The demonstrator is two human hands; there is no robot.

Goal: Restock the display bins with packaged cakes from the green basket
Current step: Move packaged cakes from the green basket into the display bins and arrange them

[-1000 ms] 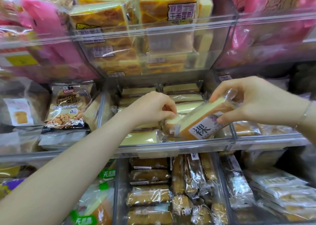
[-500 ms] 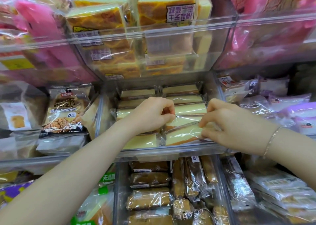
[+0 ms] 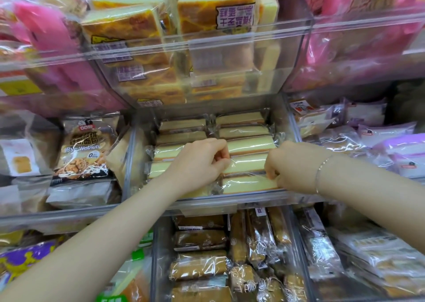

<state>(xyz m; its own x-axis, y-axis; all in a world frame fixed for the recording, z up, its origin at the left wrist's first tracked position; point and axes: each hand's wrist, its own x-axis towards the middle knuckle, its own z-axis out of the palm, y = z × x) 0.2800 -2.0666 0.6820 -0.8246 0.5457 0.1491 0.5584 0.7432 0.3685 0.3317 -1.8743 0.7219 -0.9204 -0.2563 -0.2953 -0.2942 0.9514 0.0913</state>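
Observation:
A clear display bin (image 3: pixel 207 203) on the middle shelf holds two columns of yellow packaged cakes standing on edge. The front cake (image 3: pixel 247 185) of the right column lies just behind the bin's front wall. My right hand (image 3: pixel 291 166) has its fingers curled down over that cake's right end and pinches its wrapper. My left hand (image 3: pixel 200 162) reaches in over the left column, fingers curled against the left end of the second cake (image 3: pixel 247 163) in the right column, gripping its wrapper. The green basket is out of view.
Above hangs a clear bin (image 3: pixel 230 37) of marbled cake slices between pink packs. A Rye Walnuts bread bag (image 3: pixel 80 150) stands in the bin to the left, purple-white packs (image 3: pixel 368 138) to the right. Brown wrapped cakes (image 3: pixel 200 265) fill the bin below.
My right hand brought the labelled cake down into the front of the right column, and the cake now stands on edge there. My left hand stayed in the bin, shifting slightly.

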